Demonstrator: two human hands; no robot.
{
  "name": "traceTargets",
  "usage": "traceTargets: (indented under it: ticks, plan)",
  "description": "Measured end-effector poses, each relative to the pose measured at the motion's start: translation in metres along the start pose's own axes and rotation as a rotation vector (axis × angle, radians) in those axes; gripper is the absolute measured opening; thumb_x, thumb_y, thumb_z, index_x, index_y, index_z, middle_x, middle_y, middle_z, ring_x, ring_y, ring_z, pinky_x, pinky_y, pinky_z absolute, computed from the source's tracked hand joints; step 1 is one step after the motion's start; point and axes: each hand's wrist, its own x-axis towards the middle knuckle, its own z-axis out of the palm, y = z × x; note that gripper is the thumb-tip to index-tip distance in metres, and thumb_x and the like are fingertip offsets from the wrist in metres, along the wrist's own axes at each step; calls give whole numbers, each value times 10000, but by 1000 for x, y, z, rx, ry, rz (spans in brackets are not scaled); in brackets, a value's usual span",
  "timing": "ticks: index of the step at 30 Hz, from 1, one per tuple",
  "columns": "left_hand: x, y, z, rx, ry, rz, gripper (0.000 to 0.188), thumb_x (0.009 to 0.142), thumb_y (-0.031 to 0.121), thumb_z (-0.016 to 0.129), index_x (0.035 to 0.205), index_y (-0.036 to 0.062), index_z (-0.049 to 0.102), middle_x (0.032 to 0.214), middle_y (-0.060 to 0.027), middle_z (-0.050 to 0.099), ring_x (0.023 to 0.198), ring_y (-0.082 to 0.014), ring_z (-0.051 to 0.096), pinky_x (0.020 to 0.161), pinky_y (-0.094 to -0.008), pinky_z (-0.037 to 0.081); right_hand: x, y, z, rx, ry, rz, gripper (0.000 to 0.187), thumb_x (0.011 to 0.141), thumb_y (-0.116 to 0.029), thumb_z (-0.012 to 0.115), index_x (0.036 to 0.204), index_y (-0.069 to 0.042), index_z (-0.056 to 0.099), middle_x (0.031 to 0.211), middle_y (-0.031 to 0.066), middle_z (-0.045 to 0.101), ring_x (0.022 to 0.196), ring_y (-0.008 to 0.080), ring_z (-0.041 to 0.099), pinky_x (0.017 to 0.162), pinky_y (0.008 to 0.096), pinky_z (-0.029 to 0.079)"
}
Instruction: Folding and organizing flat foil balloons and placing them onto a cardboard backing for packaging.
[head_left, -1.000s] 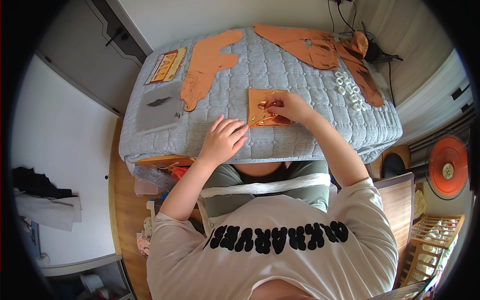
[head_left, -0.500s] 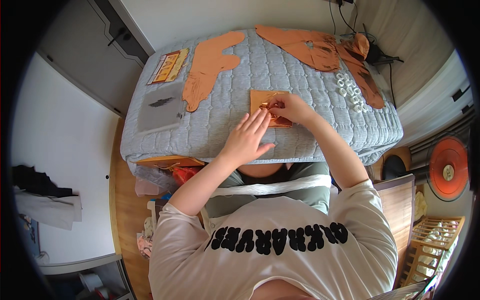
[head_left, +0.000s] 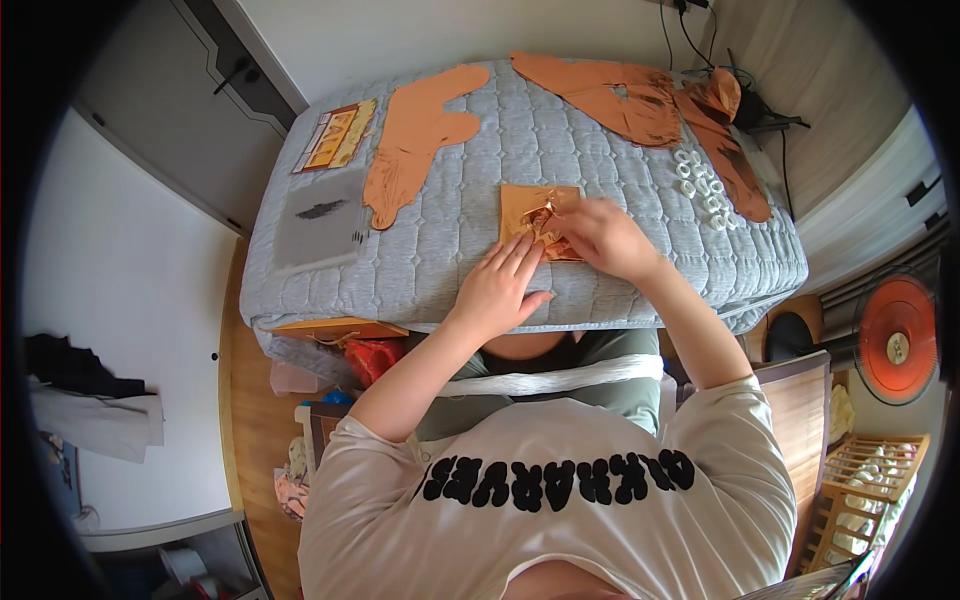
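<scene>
A folded, square-looking copper foil balloon (head_left: 516, 203) lies on the quilted bed in front of me, its shiny middle crumpled and raised. My left hand (head_left: 497, 285) rests flat with its fingers stretched over the near left part of the foil, thumb apart. At the foil's right side, my right hand (head_left: 608, 240) has its fingers bent together in a pinch on the crumpled middle; they are slightly smeared by motion, and the exact bit pinched is hidden.
Flat copper foil balloons (head_left: 420, 125) lie at the bed's (head_left: 620, 290) far left and far right (head_left: 610, 95). Several small white rolls (head_left: 703, 187) sit right. A grey translucent bag (head_left: 322, 222) and a printed yellow packet (head_left: 338, 137) lie left. A red fan (head_left: 896, 335) stands right.
My right hand has shifted right and toward me, uncovering more of the crumpled foil. My left hand has slid slightly nearer to me, staying on the foil's near left part.
</scene>
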Motion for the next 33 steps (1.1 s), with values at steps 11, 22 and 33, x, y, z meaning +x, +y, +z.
traceTargets:
  ticks: [11, 22, 33]
  plan:
    - [-1, 1, 0, -29, 33, -12, 666, 939, 391, 676, 1423, -32, 501, 1466, -227, 529, 1390, -349, 493, 1138, -473, 415, -28, -6, 8, 32, -151, 50, 405, 921, -207, 694, 1278, -18, 664, 1317, 157, 662, 1240, 340, 611, 1074, 438, 480]
    - [-39, 0, -4, 30, 250, 63, 249, 900, 92, 679, 1143, 66, 727, 1211, -97, 733, 1139, -248, 702, 979, -407, 557, -51, -57, 18, 39, -45, -1, 478, 763, -183, 793, 1223, -90, 698, 1194, 62, 713, 1090, 253, 668, 911, 400, 525]
    - [-40, 3, -46, -219, 219, -31, 252, 870, 43, 685, 1107, 99, 750, 1147, -47, 760, 1091, -201, 717, 1005, -430, 536, -38, -61, 23, 12, 212, -215, 369, 726, -181, 785, 1079, -98, 715, 992, 35, 722, 981, 240, 708, 816, 365, 546]
